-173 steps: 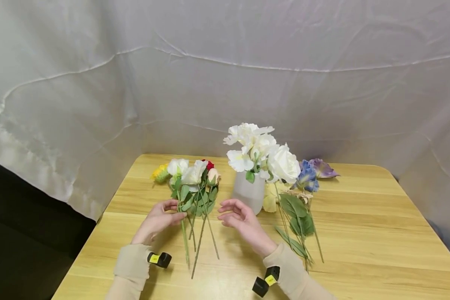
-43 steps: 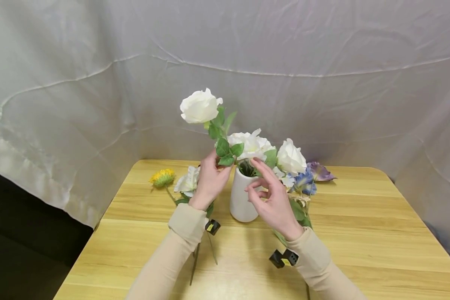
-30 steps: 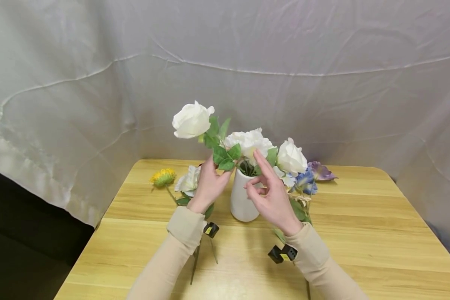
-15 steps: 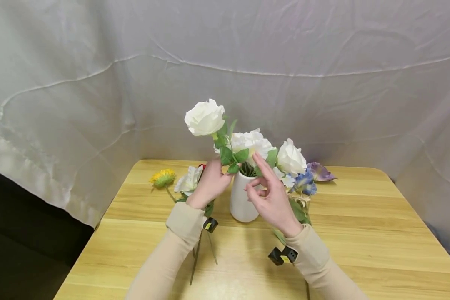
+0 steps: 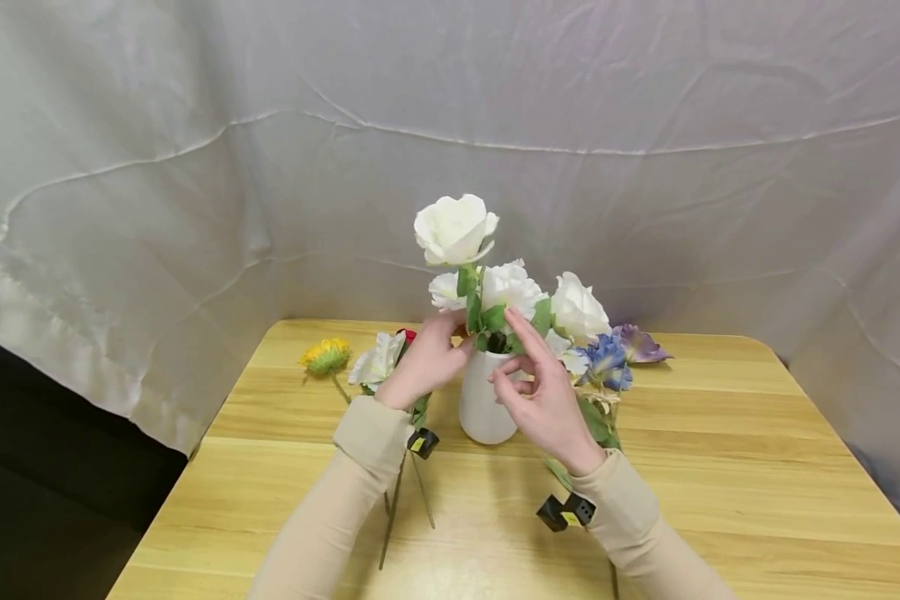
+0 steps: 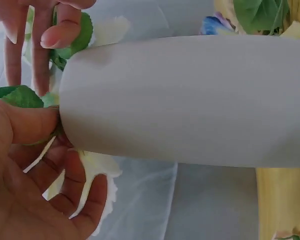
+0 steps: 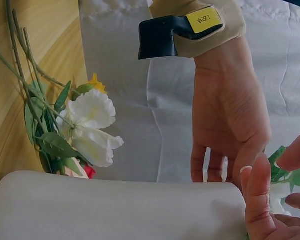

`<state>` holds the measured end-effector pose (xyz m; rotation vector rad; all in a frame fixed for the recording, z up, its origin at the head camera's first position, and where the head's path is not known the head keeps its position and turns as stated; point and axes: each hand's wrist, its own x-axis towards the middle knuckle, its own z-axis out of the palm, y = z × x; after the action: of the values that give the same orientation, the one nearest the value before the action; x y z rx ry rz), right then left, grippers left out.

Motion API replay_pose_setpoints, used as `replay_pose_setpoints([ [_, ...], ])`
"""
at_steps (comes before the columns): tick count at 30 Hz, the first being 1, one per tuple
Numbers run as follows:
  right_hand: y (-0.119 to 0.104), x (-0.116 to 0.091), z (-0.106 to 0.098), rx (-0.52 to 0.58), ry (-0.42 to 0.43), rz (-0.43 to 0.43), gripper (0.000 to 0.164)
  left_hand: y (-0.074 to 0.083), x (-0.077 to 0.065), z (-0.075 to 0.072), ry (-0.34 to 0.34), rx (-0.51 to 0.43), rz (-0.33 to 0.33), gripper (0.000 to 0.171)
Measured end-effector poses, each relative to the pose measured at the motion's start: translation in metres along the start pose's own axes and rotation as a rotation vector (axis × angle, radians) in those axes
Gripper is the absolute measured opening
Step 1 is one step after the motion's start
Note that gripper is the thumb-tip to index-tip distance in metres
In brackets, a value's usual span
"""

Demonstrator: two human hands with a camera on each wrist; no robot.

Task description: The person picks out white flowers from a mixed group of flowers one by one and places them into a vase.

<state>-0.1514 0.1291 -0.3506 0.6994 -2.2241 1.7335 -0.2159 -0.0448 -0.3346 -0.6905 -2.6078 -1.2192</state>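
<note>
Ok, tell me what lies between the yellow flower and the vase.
In the head view, a white bloom, a red bloom, green leaves and the left hand lie between them.

Rose: white; leaves: green. Vase: plain white. Sunflower: yellow, green beneath. Table: yellow-brown, wood-grained. Curtain: grey. Sleeves: beige.

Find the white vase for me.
In the head view, the white vase stands on the table near the centre, between the left hand and right hand.
</note>
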Motion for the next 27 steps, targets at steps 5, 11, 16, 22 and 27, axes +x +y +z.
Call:
replay_pose_setpoints([
  [5,0.0,-0.001,0.0,0.001,0.002,0.005,0.079,-0.001,0.002,0.003,0.036,0.041,0.051,0.021],
  [11,0.001,-0.001,0.0,0.011,0.006,0.002,0.08,-0.002,0.0,0.004,0.049,0.036,0.048,0.036],
  [16,0.002,-0.002,0.0,0.012,0.006,-0.008,0.079,-0.006,-0.009,0.001,-0.012,-0.093,-0.001,0.043],
  [22,0.002,-0.003,-0.001,0.022,-0.001,-0.017,0.077,-0.01,-0.02,0.0,0.018,-0.219,0.027,0.042],
  [27,0.002,-0.002,-0.001,0.032,-0.004,-0.025,0.075,-0.009,-0.021,0.002,0.139,-0.229,0.042,0.029],
])
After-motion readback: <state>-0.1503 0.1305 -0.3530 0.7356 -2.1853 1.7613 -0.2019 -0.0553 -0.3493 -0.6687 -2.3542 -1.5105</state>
